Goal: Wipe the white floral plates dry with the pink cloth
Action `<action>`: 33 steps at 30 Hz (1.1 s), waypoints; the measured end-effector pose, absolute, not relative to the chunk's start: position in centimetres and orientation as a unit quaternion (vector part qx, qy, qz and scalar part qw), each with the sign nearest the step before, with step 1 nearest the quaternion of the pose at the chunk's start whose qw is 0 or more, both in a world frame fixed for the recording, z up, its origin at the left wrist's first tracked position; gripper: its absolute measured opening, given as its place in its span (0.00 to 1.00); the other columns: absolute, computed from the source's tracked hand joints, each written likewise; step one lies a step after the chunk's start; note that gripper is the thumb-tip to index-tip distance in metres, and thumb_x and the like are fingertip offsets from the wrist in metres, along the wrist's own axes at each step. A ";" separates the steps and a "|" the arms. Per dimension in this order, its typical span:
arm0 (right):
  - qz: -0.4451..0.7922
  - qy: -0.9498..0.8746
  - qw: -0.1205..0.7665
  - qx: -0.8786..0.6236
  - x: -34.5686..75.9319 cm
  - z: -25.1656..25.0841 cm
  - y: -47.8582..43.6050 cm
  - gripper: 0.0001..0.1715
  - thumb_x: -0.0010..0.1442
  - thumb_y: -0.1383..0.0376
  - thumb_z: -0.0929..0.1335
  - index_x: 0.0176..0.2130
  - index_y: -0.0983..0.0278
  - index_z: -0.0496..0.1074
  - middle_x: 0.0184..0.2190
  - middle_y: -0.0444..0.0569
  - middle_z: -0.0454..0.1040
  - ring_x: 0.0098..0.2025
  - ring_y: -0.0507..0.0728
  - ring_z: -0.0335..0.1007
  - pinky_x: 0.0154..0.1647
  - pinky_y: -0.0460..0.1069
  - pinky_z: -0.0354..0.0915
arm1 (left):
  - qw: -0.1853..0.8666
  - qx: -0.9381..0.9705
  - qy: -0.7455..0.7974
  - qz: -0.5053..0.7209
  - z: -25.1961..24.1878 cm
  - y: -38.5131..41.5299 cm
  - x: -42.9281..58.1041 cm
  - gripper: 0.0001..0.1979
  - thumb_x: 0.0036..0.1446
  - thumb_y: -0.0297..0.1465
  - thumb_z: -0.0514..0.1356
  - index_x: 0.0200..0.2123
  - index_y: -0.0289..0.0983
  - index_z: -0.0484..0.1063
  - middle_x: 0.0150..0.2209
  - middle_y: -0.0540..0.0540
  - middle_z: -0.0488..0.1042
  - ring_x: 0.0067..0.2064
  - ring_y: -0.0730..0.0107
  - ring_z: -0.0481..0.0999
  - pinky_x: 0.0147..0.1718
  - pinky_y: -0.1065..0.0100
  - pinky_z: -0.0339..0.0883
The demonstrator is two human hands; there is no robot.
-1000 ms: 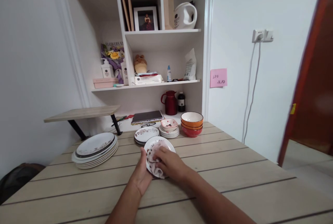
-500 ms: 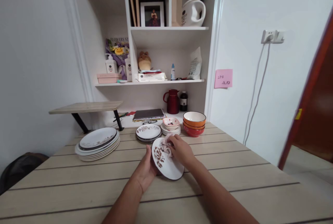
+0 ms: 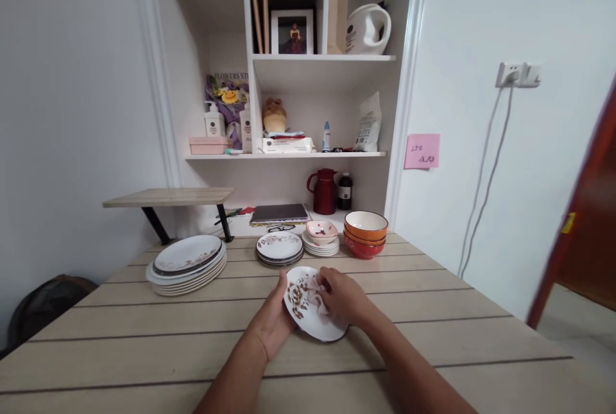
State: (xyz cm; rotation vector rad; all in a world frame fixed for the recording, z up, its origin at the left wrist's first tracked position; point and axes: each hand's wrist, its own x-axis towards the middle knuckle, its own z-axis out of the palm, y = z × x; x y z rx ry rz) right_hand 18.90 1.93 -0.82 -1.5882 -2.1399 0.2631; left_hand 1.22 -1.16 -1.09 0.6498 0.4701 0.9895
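Note:
Tilted above the tabletop is a white plate (image 3: 308,324) with brown flowers and a dark rim. My left hand (image 3: 274,318) grips its left edge, thumb at the rim and the other fingers hidden beneath. Bunched in the fingers of my right hand (image 3: 344,295) is a pale pink cloth (image 3: 316,298), pressed on the plate's face. Just behind the plate stands a short stack of similar flowered plates (image 3: 280,246). Beside that stack, a small pink-and-white bowl (image 3: 321,230) sits on small white plates (image 3: 321,248).
A stack of larger plates (image 3: 187,253) stands at the left, near a raised wooden shelf (image 3: 168,197) on black legs. Orange and red bowls (image 3: 366,234) are stacked at the back right. Behind are a closed laptop (image 3: 279,212), a red jug (image 3: 325,192) and a dark bottle (image 3: 344,192).
The cloth in my right hand has moved from the plate's upper edge down toward its middle. The whole view has shifted slightly, and my left hand keeps its hold.

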 end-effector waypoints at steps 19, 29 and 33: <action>0.063 -0.715 0.354 -0.599 20.3 -1.3 4.2 0.13 0.55 0.72 0.63 0.41 0.62 0.70 0.40 0.48 0.70 0.38 0.53 0.66 0.36 0.46 0.56 | 0.684 0.184 0.320 0.630 -2.8 1.4 0.5 0.16 0.54 0.23 0.60 0.48 0.30 0.72 0.35 0.37 0.81 0.36 0.59 0.81 0.43 0.56 0.74; 0.037 -0.693 0.306 -0.651 20.8 -1.6 3.1 0.18 0.59 0.53 0.65 0.49 0.51 0.73 0.56 0.53 0.63 0.53 0.66 0.61 0.49 0.61 0.55 | 0.581 0.087 0.304 0.750 -2.8 2.8 -1.9 0.17 0.59 0.22 0.55 0.50 0.39 0.71 0.43 0.44 0.80 0.41 0.69 0.80 0.45 0.63 0.74; -0.015 -0.659 0.406 -0.632 20.0 -0.2 2.4 0.20 0.62 0.54 0.63 0.52 0.53 0.71 0.59 0.54 0.59 0.57 0.66 0.59 0.52 0.61 0.56 | 0.587 0.077 0.285 0.754 -2.7 2.7 -1.6 0.17 0.57 0.22 0.57 0.49 0.38 0.72 0.43 0.42 0.80 0.42 0.66 0.80 0.46 0.61 0.73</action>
